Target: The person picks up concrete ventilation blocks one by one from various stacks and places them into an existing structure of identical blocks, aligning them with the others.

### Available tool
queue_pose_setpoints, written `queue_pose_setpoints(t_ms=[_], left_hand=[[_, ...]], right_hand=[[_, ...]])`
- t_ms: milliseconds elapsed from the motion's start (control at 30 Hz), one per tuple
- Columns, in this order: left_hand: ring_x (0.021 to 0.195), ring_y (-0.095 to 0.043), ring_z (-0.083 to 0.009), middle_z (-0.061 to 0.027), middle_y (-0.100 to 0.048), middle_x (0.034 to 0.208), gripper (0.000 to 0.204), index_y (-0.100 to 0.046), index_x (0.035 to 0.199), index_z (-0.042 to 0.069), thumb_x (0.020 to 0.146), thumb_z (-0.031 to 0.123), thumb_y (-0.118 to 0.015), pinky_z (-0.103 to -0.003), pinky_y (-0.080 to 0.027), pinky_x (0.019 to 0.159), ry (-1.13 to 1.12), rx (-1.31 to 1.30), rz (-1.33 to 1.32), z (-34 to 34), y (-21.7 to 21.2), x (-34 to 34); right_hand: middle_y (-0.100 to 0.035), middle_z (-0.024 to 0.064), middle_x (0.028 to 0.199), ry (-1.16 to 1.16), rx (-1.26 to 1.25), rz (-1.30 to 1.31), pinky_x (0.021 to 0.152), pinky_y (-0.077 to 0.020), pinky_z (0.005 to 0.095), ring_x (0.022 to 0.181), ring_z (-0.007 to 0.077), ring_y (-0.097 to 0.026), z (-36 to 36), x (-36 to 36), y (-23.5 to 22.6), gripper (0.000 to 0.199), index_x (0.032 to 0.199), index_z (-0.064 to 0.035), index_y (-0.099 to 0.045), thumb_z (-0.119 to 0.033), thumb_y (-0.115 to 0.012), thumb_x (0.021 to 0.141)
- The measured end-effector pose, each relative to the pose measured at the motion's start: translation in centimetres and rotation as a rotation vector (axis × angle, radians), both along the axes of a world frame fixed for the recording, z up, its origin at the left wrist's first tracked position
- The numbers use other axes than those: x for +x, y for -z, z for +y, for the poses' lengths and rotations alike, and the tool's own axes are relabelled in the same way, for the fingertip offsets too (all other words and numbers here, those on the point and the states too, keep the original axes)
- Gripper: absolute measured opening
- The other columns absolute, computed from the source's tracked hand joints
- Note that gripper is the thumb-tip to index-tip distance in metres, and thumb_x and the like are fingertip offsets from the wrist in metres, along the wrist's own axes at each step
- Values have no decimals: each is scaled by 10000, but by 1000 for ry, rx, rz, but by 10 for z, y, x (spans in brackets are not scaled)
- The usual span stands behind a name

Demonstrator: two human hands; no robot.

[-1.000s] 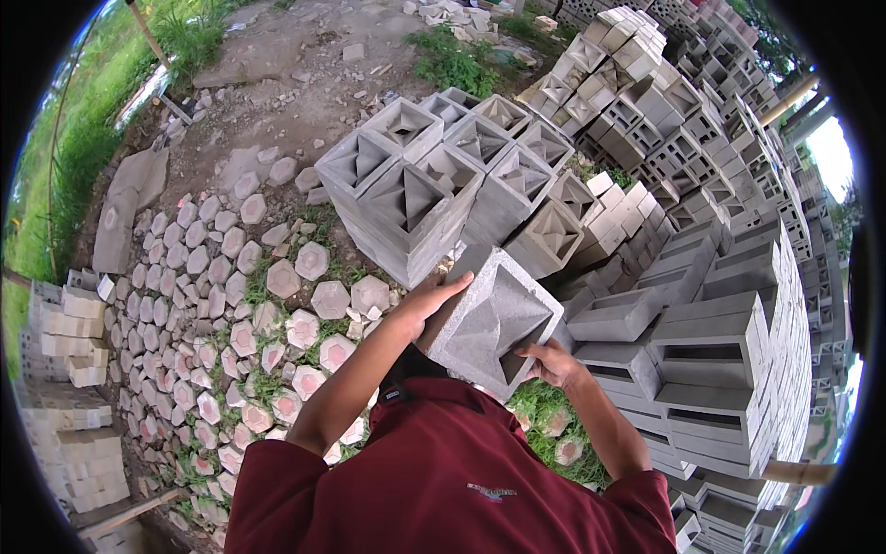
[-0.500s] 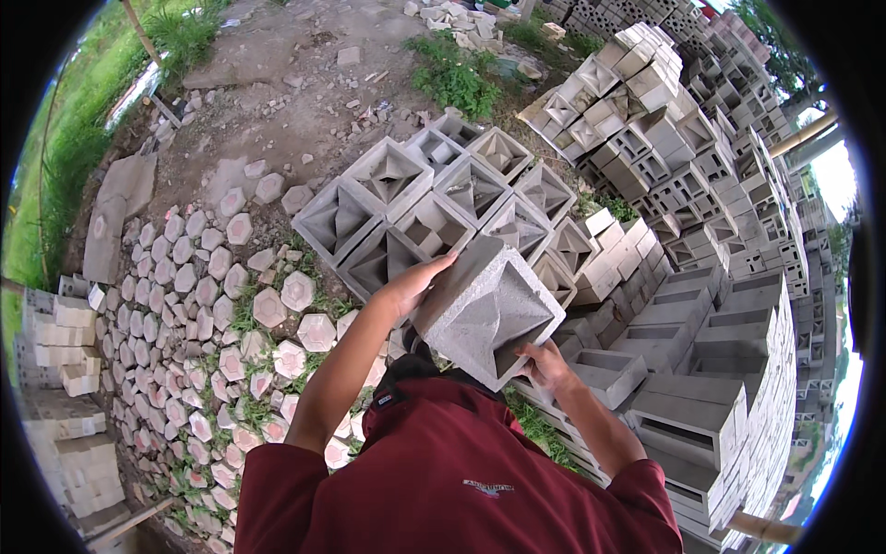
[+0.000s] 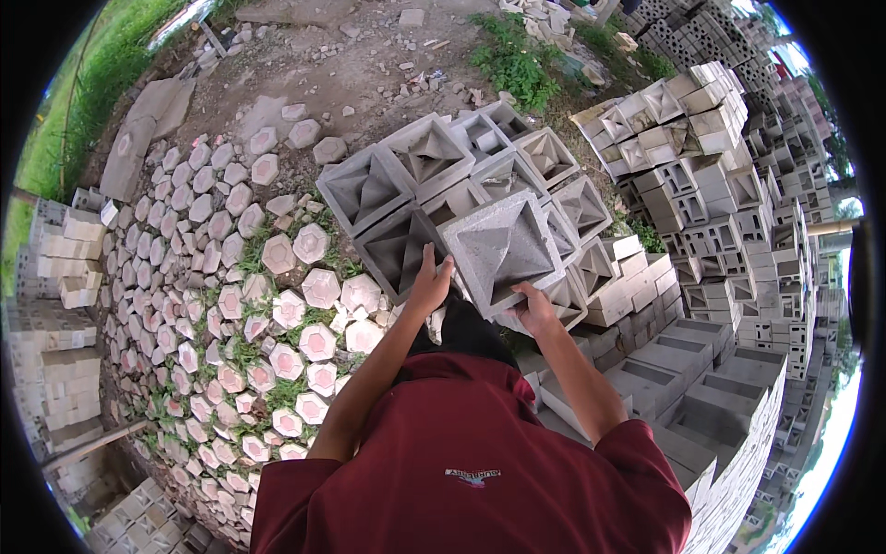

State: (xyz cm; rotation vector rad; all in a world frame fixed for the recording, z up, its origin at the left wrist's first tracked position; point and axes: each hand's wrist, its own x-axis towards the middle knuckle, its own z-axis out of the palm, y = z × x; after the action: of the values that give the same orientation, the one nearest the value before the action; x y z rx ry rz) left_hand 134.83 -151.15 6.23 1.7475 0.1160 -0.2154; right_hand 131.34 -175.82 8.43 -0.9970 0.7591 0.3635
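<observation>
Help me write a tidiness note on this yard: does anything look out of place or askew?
Yes: on the left, the hexagonal pavers look untidy, unevenly spaced with grass growing between some. The held block shows no obvious damage.

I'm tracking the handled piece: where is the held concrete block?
In the head view, the held concrete block is just right of centre, left hand at its left edge, right hand at its lower edge, partly covering the block cluster.
</observation>
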Motion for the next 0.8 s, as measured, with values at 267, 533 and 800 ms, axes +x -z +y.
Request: queue_pose_setpoints(t_ms=[267,533,800], left_hand=[[1398,-188,-390,-245,-195,1500,721,-183,1443,-18,895,316,-513,-634,-153,1067,71,547,-125,-15,31,21],[1422,-157,-313,-166,-149,1535,736,-172,1460,18,915,419,-460,-595,-120,1098,173,846,-161,-52,43,23],[1429,-149,-269,-131,-147,1544,718,-154,1470,30,924,393,-446,-583,-112,1106,237,1016,-102,-57,58,40]], right_hand=[[-505,188,1069,-14,217,23,823,-519,614,993,372,-557,7,80,56,222,972,41,-510,-78,-575,797],[-477,205,1100,-56,187,144,852,-485,654,1041,411,-515,-11,127,116,312,1070,40,-457,-82,-584,812],[-490,209,1085,-139,189,195,858,-466,679,1048,408,-517,-2,142,147,232,1014,46,-504,-87,-565,835]])
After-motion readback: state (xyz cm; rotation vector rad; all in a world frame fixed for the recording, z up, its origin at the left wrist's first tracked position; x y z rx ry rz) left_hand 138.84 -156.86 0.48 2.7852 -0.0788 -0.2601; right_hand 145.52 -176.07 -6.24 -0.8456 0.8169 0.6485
